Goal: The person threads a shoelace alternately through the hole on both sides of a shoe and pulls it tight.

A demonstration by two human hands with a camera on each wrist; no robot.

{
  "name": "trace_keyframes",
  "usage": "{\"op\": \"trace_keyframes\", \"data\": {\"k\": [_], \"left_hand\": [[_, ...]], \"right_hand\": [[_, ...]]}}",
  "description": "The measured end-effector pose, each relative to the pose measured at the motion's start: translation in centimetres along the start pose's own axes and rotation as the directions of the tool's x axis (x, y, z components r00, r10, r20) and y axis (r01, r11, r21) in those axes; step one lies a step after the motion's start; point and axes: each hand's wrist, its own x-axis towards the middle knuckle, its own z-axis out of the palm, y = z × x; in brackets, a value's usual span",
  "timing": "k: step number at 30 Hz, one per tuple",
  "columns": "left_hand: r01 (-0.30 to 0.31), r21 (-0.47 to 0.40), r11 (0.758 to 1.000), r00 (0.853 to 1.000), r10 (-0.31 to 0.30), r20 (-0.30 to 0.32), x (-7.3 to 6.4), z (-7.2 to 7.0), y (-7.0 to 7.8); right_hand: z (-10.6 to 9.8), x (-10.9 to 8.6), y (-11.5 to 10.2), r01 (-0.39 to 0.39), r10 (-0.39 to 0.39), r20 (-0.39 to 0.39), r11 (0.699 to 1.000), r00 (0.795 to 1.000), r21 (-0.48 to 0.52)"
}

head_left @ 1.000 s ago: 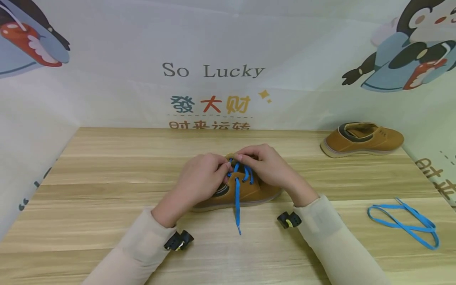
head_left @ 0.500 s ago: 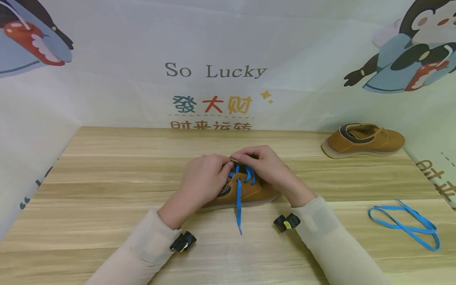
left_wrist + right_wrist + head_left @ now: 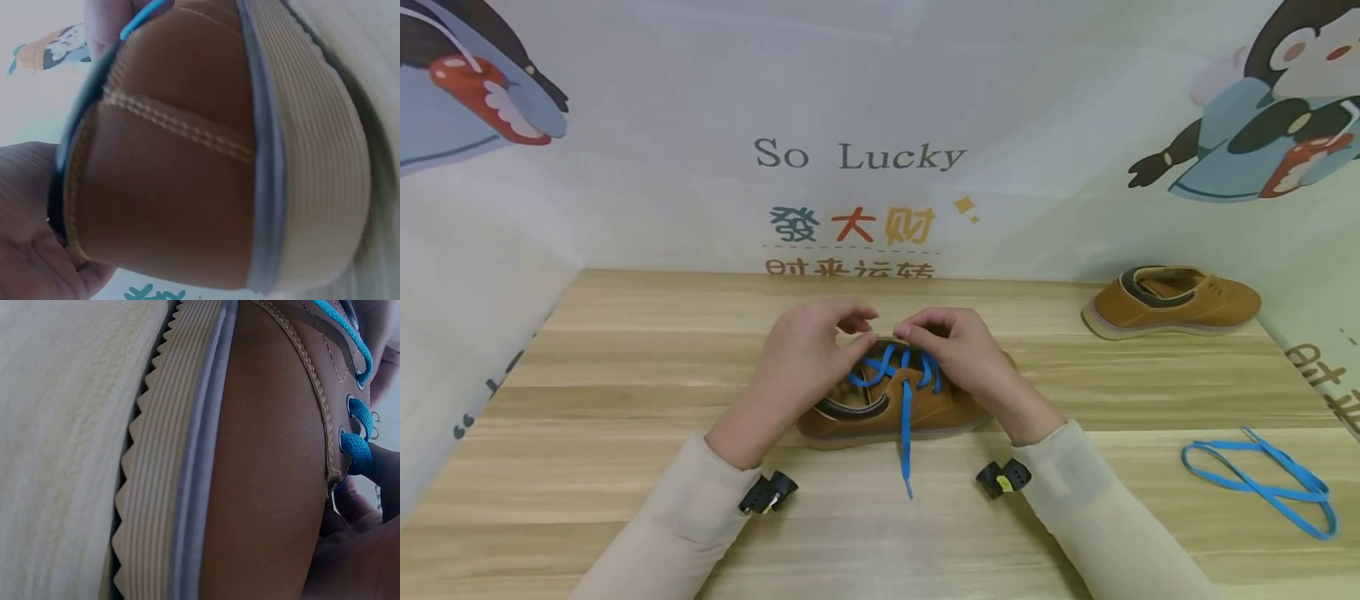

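Observation:
A brown lace-up shoe sits on the wooden table, toe to the right, with a blue shoelace threaded through several eyelets. One lace end hangs down its near side; more lace loops over the opening. My right hand pinches the far eyelet edge of the shoe between thumb and index finger. Over the opening is my left hand, thumb and index finger apart, thumb tip close to the far rim. In the left wrist view the shoe's heel hides part of that hand. The right wrist view has the shoe's side and laced eyelets.
A matching brown shoe without a lace stands at the table's back right corner. Nearer on the right lies a second blue shoelace, loosely looped. A printed white backdrop rises along the back and sides.
My left hand has parted its fingers and drawn back left from the far eyelets, uncovering the opening and the lace across it. My right hand keeps its pinch on the shoe's edge.

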Motion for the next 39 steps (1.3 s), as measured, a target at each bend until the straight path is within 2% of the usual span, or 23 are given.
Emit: {"op": "trace_keyframes", "data": {"k": [3, 6, 11, 17, 19, 23, 26, 33, 39], "left_hand": [[-0.079, -0.007, 0.997, 0.997, 0.079, 0.014, 0.0, 0.3, -0.6], [-0.115, -0.030, 0.993, 0.993, 0.116, 0.030, -0.1, 0.7, -0.8], [-0.093, -0.048, 0.995, 0.996, 0.093, 0.010, -0.1, 0.9, -0.7], [-0.081, -0.043, 0.996, 0.996, 0.082, 0.017, -0.1, 1.0, -0.6], [-0.082, -0.044, 0.996, 0.996, 0.083, 0.016, -0.1, 1.0, -0.6], [-0.088, -0.049, 0.995, 0.996, 0.088, 0.009, -0.1, 1.1, -0.7], [-0.092, -0.053, 0.994, 0.996, 0.092, 0.009, -0.1, 1.2, -0.7], [-0.087, -0.057, 0.995, 0.996, 0.088, 0.008, -0.2, 1.2, -0.7], [-0.079, -0.068, 0.995, 0.997, 0.080, 0.016, -0.1, 1.3, -0.7]], "right_hand": [[0.1, -0.1, -0.1, 0.002, -0.002, 0.002, 1.000, 1.000, 0.001], [0.1, -0.1, -0.1, 0.007, -0.007, -0.012, 1.000, 1.000, 0.001], [0.0, 0.0, -0.3, 0.014, -0.013, -0.060, 1.000, 0.998, 0.027], [-0.1, 0.2, -0.2, 0.018, 0.002, -0.191, 0.995, 0.982, 0.101], [0.0, 0.3, -0.1, 0.003, 0.017, -0.185, 0.994, 0.983, 0.108], [0.2, 0.2, 0.0, -0.055, 0.057, -0.070, 0.998, 0.996, 0.035], [0.2, 0.2, 0.2, -0.053, 0.053, -0.023, 0.998, 0.998, -0.023], [0.0, 0.2, 0.2, -0.015, 0.016, -0.046, 0.999, 0.999, 0.029], [-0.8, 0.1, -0.2, 0.011, -0.001, -0.109, 0.996, 0.994, 0.086]]}}
